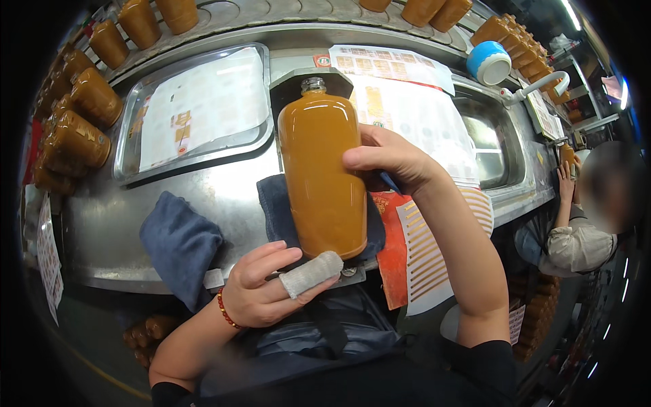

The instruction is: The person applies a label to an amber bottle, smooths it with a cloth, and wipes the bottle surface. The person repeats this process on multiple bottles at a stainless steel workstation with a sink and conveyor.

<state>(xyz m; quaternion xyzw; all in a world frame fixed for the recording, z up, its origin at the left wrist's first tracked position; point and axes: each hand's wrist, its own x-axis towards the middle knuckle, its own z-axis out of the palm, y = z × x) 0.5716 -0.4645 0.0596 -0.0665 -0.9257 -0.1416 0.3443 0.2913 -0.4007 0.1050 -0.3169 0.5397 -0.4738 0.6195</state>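
A glossy caramel-brown glass bottle (322, 173) with a clear threaded neck stands tilted in front of me, above a folded dark blue cloth (272, 210). My right hand (400, 159) is closed on its right side, thumb across the front and the other fingers hidden behind. Under that palm shows a small blue edge I cannot make out. At the bottle's lower end is my left hand (261, 285), with a grey cloth (310, 275) wrapped round a finger and the thumb against it. This cloth touches the bottle's bottom edge. The other fingers stay bent, off the glass.
A metal tray (122, 152) with white sheets lies left, near a crumpled blue cloth (178, 237). Brown bottles (95, 95) crowd the left; a conveyor (271, 20) runs behind. On the right are a sink (498, 163), faucet (542, 88) and a person (576, 237).
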